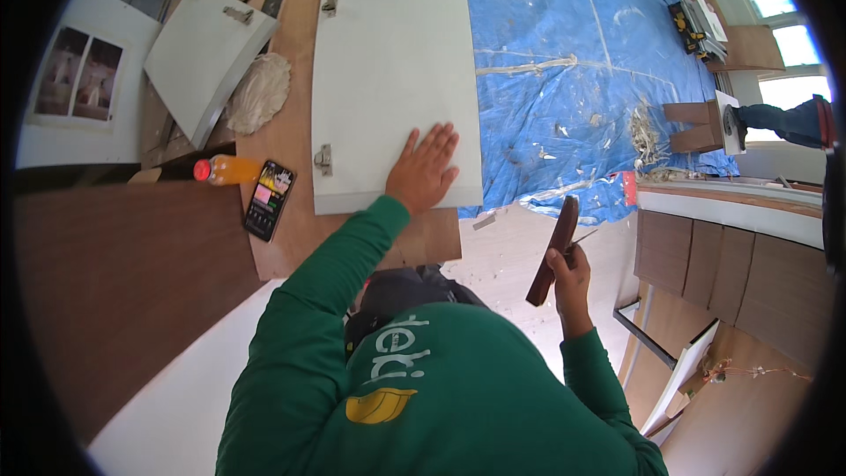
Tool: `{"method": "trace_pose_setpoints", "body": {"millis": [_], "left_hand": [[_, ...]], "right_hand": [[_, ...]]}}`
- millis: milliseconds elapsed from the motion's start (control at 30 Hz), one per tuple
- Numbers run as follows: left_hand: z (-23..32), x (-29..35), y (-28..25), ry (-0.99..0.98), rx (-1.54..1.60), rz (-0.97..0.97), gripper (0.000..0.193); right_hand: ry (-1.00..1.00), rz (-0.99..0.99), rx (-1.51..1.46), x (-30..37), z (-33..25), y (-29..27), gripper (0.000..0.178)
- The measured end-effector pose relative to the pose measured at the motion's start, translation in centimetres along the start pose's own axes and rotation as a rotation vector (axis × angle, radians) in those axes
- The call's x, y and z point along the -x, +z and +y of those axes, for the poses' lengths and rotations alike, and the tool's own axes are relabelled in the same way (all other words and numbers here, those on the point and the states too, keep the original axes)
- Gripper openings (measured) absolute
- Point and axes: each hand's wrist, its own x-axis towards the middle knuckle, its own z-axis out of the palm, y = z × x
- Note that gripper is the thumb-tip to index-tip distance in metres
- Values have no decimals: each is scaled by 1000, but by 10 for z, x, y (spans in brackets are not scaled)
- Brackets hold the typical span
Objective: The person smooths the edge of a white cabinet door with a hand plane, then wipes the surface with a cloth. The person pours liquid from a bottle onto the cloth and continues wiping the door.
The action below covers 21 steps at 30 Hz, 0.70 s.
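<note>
Green long sleeves fill the lower part of the view, reaching up from the person's chest. At the end of the left sleeve, the left hand (pixel 425 167) lies open and flat, fingers spread, palm down on the lower right corner of a white cabinet door (pixel 392 79). That door rests flat on a brown wooden worktop (pixel 295 238), with two metal hinges (pixel 323 159) along its left edge. Off to the right and lower, the right hand (pixel 568 278) is closed around a dark brown wooden strip (pixel 553 251), held nearly upright and tilted slightly, clear of the worktop and above the pale floor. A thin pointed tool shows beside the thumb; what it is cannot be told.

Left of the door, a smartphone (pixel 269 199) with a lit screen lies on the worktop, and just beside it an orange drink bottle (pixel 231 169) lies on its side. A second white door (pixel 207 57) leans further up left. A blue tarpaulin (pixel 582 70) covers the ground beyond the door.
</note>
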Motion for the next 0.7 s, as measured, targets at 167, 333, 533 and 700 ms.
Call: {"method": "trace_pose_setpoints", "body": {"millis": [167, 333, 533, 700], "left_hand": [[79, 74, -26, 89, 4, -428, 61], [125, 107, -20, 90, 702, -627, 47], [134, 115, 3, -6, 695, -454, 26], [138, 101, -8, -308, 953, -487, 35]], "right_hand": [[30, -28, -118, 3, 0, -15, 33], [130, -65, -360, 4, -8, -21, 33], [125, -187, -481, 7, -22, -23, 33], [67, -291, -429, 9, -20, -24, 38]]}}
